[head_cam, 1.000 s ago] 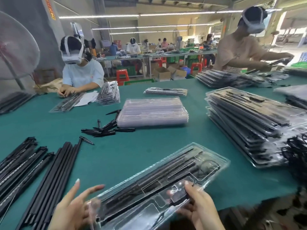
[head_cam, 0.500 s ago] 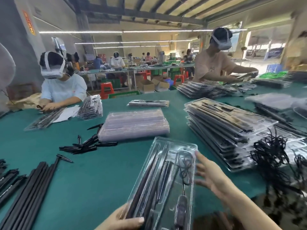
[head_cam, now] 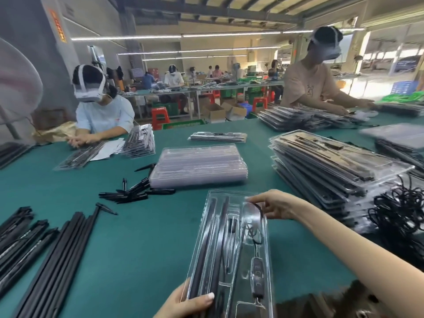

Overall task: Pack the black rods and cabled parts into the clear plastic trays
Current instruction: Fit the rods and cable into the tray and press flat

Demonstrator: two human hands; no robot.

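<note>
Tray position: while lying lengthwise away from the body on the green worktop (head_cam: 142, 237), clear plastic tray (head_cam: 250, 198) sits right between both hands, long axis running from near edge to far edge.

Tray contents: black rods (head_cam: 207, 249) laid along the left channels, parallel to the long axis; cabled part (head_cam: 257, 273) with its inline controller in the right-hand pocket, thin cable looping up toward the far end.

Left hand: left hand (head_cam: 185, 304) at the near left corner, thumb curled over the rim and rod ends, gripping the tray.

Right hand: right hand (head_cam: 273, 204) reaching across to the far right corner, fingertips pinching the black cable end just above its pocket; nearer of the two to the loose cable.

Key relation: cable end directly over the far pocket, so likely a short press downward to seat it, with the near corner held steady.

Supplies: loose black rods (head_cam: 48, 255) to the left, stack of empty trays (head_cam: 198, 166) straight ahead, packed trays (head_cam: 330, 166) stacked to the right, tangle of black cables (head_cam: 399, 214) beyond the right forearm.

Progress, as a guess: tray looks nearly full, cable tucking the step in hand.
</note>
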